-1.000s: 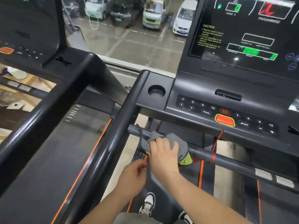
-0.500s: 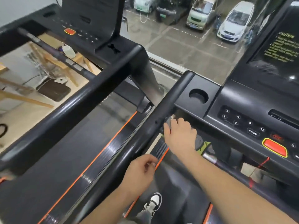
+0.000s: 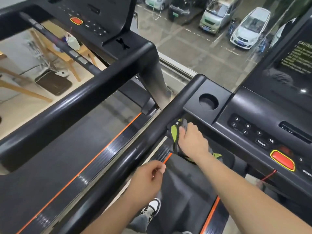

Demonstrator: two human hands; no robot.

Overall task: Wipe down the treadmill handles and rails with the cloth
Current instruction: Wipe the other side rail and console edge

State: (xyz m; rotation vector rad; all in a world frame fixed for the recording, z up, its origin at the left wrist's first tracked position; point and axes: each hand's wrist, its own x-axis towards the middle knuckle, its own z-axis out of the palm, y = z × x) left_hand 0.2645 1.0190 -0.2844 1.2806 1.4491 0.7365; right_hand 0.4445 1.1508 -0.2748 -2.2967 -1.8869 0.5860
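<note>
Grey-green cloth (image 3: 174,134) gripped by right hand (image 3: 192,142) against black rail (image 3: 128,157).

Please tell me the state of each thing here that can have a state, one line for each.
cloth: bunched, pressed against the side rail
right hand: grips the cloth
left hand: fingers loosely curled, nothing visible in them
cup holder: empty
screen: lit, caution text showing

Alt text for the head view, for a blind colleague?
The right hand grips a grey and lime-green cloth against the black treadmill side rail, below the console's round cup holder. The left hand hangs nearer, fingers loosely curled.
</note>
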